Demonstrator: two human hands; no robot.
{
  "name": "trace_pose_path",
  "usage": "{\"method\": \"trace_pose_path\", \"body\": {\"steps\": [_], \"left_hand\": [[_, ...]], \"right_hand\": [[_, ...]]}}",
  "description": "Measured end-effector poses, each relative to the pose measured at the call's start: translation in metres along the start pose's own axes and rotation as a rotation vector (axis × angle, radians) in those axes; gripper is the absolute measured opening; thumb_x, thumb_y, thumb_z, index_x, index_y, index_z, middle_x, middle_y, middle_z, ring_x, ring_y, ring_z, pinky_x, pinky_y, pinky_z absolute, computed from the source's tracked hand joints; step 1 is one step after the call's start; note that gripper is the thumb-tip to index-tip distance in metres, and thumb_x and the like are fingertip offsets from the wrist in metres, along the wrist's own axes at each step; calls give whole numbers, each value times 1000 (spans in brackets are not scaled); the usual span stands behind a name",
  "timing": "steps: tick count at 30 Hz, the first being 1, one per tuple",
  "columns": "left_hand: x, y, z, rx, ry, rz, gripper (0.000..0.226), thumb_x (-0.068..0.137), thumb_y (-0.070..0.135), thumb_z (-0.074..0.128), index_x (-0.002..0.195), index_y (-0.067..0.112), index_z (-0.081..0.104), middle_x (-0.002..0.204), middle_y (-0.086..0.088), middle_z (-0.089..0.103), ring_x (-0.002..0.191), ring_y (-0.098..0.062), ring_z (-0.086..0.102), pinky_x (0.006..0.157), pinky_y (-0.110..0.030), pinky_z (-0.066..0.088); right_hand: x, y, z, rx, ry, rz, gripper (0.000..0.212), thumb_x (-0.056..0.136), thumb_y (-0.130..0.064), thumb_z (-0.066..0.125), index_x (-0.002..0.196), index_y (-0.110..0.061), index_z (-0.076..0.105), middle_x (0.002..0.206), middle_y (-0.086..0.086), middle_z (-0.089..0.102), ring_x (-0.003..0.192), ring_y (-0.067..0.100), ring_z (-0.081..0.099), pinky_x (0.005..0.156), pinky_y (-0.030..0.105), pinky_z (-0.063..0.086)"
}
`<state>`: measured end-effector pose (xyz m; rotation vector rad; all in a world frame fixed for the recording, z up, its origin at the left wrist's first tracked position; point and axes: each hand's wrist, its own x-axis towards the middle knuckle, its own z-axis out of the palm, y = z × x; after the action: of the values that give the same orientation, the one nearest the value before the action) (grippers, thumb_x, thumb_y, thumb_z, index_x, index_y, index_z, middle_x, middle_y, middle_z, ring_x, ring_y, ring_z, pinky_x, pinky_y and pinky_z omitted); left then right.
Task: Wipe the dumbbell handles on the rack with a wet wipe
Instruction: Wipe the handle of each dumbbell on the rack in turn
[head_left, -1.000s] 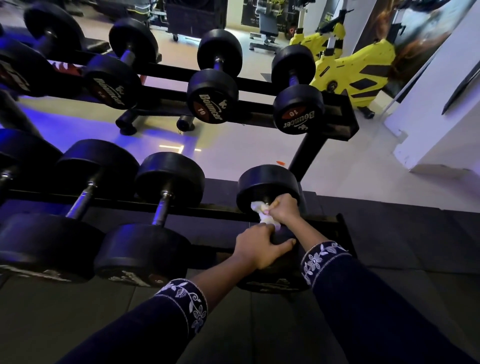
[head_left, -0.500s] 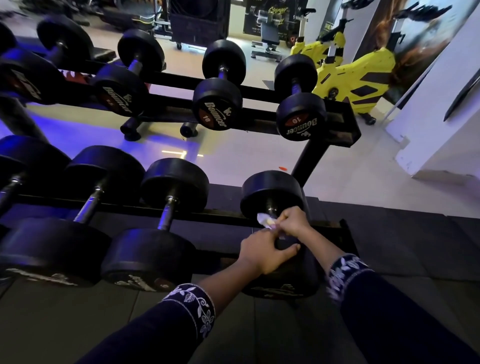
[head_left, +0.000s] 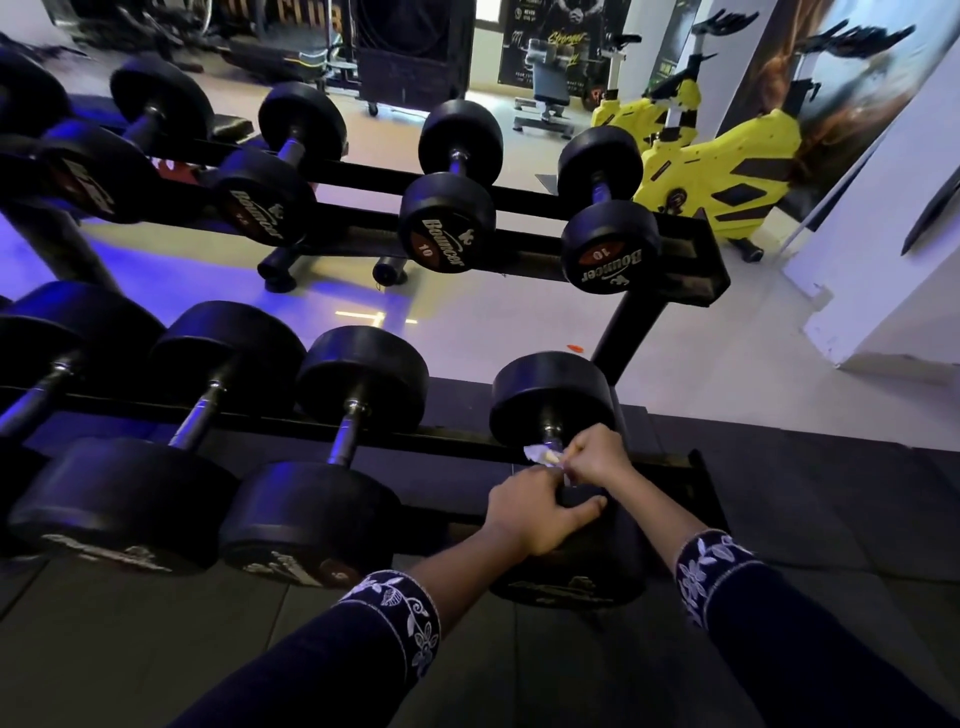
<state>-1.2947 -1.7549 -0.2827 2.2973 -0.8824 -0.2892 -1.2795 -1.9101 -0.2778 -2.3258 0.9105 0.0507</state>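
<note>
At the right end of the rack's (head_left: 698, 270) lower tier, you had the wet wipe (head_left: 540, 454) on the handle (head_left: 551, 434) of the last dumbbell (head_left: 553, 397), close under its far head. Right hand (head_left: 597, 457): grip clenched on the wipe, fingers pinching it vs the bar. Left hand (head_left: 535, 512): lay on that dumbbell's near head, thumb out along the top. Its fingertips were hidden behind the knuckles, so I cannot tell if that grip clasped the head or merely rested.

Change vs approx. 1 s prior: more of the wipe showed then, a loose bunch between both hands. At this moment only a small white tuft showed, left of the right hand's knuckles. Right hand sat at much the same spot on the bar. Left hand was unchanged on the near head. The view had tilted up, nothing more.

Judgement: the wipe was gathered tighter round the bar, i.e. you were mid-stroke on this handle, not done w/ it. The stretch toward the near head lay under both hands, so it couldn't be checked.

Remaining: the neighbour dumbbell (head_left: 363, 384) and others to its left showed bare handles, no hand near. The upper tier, incl. the "10" unit (head_left: 610, 249), was likewise unattended. Whether any were already wiped wasn't determinable. Risk: a bunched wipe gives less contact, so re-fold before the next bar.
</note>
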Motion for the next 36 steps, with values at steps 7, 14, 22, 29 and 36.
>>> {"method": "trace_pose_path", "body": {"steps": [7, 14, 22, 29, 36], "left_hand": [[1, 0, 1, 29, 6, -13, 53, 79, 77, 47, 75, 24, 48, 85, 4, 59, 80, -19, 57, 62, -33, 41], [-1, 0, 0, -8, 6, 2, 50, 82, 72, 50, 95, 25, 60, 102, 3, 65, 95, -18, 61, 71, -32, 43], [-1, 0, 0, -8, 14, 11, 46, 81, 73, 49, 94, 30, 57, 102, 7, 65, 95, -16, 60, 72, -31, 43], [0, -1, 1, 6, 29, 35, 49, 80, 74, 48, 97, 30, 59, 104, 7, 63, 93, -14, 60, 71, -30, 43], [3, 0, 2, 32, 13, 15, 50, 82, 71, 49, 96, 24, 58, 101, 3, 64, 94, -17, 60, 71, -31, 42]], "right_hand": [[14, -21, 3, 65, 211, -13, 6, 74, -14, 73, 71, -9, 72, 78, 10, 72, 80, 25, 67, 67, 24, 47], [2, -8, 6, -92, -2, -11, 11, 68, -12, 69, 56, -10, 68, 64, 7, 69, 69, 20, 67, 65, 25, 54], [16, 15, 0, 773, -134, 419, 7, 81, 10, 49, 79, 10, 57, 69, 23, 63, 57, 29, 64, 41, 32, 54], [9, 21, 3, 1047, -449, 311, 26, 83, -16, 49, 83, 7, 60, 69, 18, 69, 58, 23, 67, 61, 28, 54], [21, -2, 1, 1078, -486, 321, 38, 66, -22, 40, 88, 2, 60, 82, 20, 60, 75, 34, 58, 74, 35, 46]]}}
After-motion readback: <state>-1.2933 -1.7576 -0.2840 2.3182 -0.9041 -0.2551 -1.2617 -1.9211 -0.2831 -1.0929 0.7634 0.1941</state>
